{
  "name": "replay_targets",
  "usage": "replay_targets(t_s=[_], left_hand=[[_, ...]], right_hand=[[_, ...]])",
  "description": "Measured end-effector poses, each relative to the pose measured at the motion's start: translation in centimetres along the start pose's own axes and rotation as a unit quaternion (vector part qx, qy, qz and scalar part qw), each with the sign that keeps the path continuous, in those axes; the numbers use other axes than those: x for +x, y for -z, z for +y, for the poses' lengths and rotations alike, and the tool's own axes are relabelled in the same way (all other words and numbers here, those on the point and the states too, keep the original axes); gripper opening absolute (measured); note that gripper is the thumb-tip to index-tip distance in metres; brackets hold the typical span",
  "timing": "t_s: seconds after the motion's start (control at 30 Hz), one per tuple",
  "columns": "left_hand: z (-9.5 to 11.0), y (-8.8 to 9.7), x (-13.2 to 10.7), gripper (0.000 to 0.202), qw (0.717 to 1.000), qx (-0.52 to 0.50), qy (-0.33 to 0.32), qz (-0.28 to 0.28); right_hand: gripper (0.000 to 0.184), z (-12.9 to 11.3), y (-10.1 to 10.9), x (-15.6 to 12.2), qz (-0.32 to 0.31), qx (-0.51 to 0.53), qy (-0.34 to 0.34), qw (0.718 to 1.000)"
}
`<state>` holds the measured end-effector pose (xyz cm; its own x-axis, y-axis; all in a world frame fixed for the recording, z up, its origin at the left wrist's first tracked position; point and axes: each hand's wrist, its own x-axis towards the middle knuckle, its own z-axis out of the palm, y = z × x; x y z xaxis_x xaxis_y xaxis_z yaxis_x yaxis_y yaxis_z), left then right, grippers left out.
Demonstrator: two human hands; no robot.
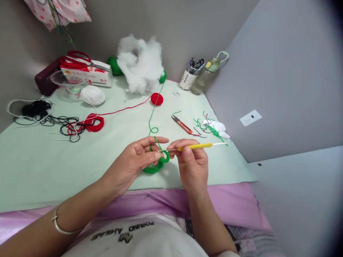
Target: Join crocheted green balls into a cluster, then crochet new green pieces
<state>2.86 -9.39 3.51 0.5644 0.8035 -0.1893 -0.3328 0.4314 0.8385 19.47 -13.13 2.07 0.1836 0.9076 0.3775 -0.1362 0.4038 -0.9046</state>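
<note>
My left hand (pixel 139 159) pinches a small green crochet piece (pixel 158 165), its fingers closed around the work. A green yarn strand (pixel 152 119) runs from it up the table toward the back. My right hand (pixel 190 162) grips a yellow-handled crochet hook (pixel 198 146), whose metal tip meets the green piece between the two hands. Both hands hover just above the pale green table mat (pixel 115 150), near its front edge.
Orange thread snips (pixel 182 125) and yarn scraps (pixel 211 128) lie right of the hands. A red crochet disc (pixel 157 99), white stuffing (pixel 140 64), red yarn coil (pixel 93 123), black cord (pixel 43 114), white yarn ball (pixel 92 95), scissors on a box (pixel 85 69), a pen jar (pixel 190 75) and a bottle (pixel 207 71) sit further back.
</note>
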Motion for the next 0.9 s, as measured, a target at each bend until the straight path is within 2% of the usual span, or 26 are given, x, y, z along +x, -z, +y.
replay_targets(t_s=[0.1,0.33,0.43,0.5,0.57,0.63,0.67,0.7,0.77,0.83,0.9], left_hand=[[-0.3,-0.1,0.0,0.036,1.000,0.015,-0.014,0.001],[-0.1,0.1,-0.2,0.030,0.999,0.038,-0.019,0.022],[0.0,0.0,-0.3,0.028,0.998,0.047,-0.040,0.034],[0.0,-0.1,-0.4,0.030,0.997,0.040,-0.047,0.043],[-0.1,-0.2,-0.3,0.035,0.998,0.015,-0.033,0.044],[-0.1,-0.1,-0.2,0.038,0.999,-0.026,0.002,0.025],[-0.1,0.0,-0.2,0.038,0.999,-0.047,0.025,0.011],[-0.1,0.1,-0.1,0.037,0.997,-0.065,0.044,-0.003],[0.0,0.2,0.0,0.035,0.994,-0.088,0.062,-0.018],[0.0,0.3,0.1,0.035,0.996,-0.079,0.051,-0.008],[-0.1,0.1,0.0,0.037,0.998,-0.047,0.017,0.022]], right_hand=[[0.014,-0.1,-0.4,-0.3,-0.012,-0.083,0.058,0.995],[0.018,-0.3,0.2,-0.2,-0.013,-0.023,0.020,0.999],[0.021,-0.8,0.2,-0.6,-0.010,-0.105,0.076,0.992],[0.023,-1.0,0.1,-1.0,-0.036,-0.218,0.159,0.962],[0.030,-0.9,0.1,-1.5,-0.078,-0.339,0.235,0.907],[0.038,-0.5,0.0,-1.8,-0.090,-0.421,0.271,0.861],[0.040,-0.3,0.0,-1.9,-0.079,-0.433,0.276,0.854],[0.039,-0.2,0.0,-1.9,-0.065,-0.423,0.276,0.861],[0.031,-0.1,0.0,-1.6,-0.029,-0.350,0.252,0.902],[0.022,-0.1,-0.1,-1.1,0.012,-0.238,0.195,0.951],[0.020,-0.2,-0.1,-0.7,0.035,-0.141,0.122,0.982]])
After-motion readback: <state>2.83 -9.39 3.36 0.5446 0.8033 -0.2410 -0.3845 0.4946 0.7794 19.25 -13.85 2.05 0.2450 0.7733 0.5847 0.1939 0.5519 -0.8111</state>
